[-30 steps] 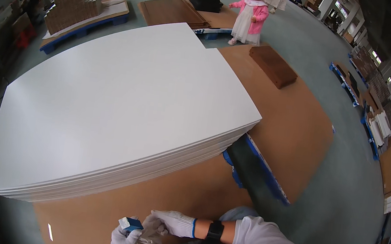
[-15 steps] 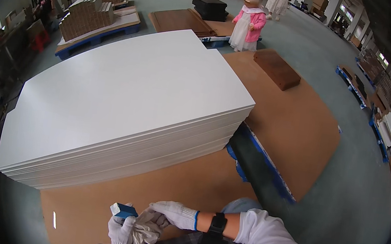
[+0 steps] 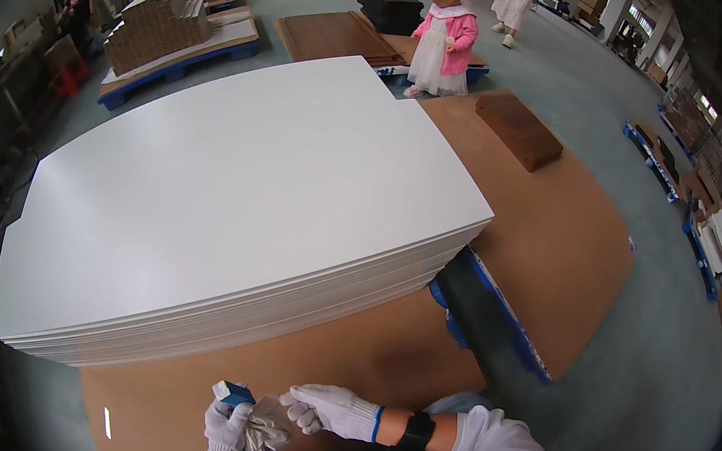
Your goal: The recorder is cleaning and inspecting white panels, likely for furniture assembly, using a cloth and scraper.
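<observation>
The white-gloved left hand [image 3: 225, 431] has its fingers round a blue, white-ended block [image 3: 237, 395], beside crumpled off-white cloth [image 3: 268, 431]. The white-gloved right hand [image 3: 339, 411] curls close; its grip's unclear.

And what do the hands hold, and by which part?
The left hand holds a blue block by its lower side and a crumpled pale cloth by its left side; whether the right hand holds anything is unclear.

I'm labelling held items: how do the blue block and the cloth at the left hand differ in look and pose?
Colour: the blue block has a whitish end, while the cloth looks off-white.
Shape: the block has flat faces and straight edges; the cloth is crumpled into folds.
Position: the block sticks up above the left hand; the cloth bunches at that hand's right side.
</observation>
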`<control>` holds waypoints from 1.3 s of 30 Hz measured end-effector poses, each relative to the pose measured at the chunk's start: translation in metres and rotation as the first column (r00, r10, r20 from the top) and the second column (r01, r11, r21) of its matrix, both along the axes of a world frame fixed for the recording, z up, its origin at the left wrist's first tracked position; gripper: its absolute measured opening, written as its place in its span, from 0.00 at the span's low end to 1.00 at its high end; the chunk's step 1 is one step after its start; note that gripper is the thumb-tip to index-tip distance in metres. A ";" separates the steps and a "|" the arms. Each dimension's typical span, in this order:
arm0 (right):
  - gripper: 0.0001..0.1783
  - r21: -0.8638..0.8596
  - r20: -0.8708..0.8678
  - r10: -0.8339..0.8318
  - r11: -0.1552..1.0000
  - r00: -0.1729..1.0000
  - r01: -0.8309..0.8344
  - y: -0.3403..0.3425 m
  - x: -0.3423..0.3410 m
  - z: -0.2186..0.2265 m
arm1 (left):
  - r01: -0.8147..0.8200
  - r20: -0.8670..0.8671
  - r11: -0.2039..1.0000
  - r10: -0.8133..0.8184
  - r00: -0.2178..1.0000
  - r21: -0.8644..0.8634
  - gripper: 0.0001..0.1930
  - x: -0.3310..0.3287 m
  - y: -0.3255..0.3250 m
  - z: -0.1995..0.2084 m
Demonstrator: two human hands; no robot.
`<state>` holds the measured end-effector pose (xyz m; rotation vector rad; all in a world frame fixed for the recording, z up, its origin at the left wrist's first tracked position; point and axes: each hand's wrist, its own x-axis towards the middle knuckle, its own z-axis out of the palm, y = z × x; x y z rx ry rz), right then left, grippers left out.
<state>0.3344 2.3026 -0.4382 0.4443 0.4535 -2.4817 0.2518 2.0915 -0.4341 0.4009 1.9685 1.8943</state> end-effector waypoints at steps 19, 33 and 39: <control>0.23 -0.059 -0.499 -0.144 0.989 0.855 0.133 -0.111 0.072 0.069 | -0.120 -0.004 0.926 0.130 0.991 0.358 0.07 0.087 -0.019 0.095; 0.29 0.024 -0.401 -0.108 0.991 0.910 0.128 -0.038 0.160 0.082 | -0.314 -0.093 0.920 0.343 0.935 0.235 0.14 0.118 -0.079 0.157; 0.25 -0.011 -0.193 -0.342 0.938 0.919 0.347 0.041 0.172 0.018 | -0.653 -0.171 0.738 0.675 0.718 0.171 0.12 0.085 -0.191 0.126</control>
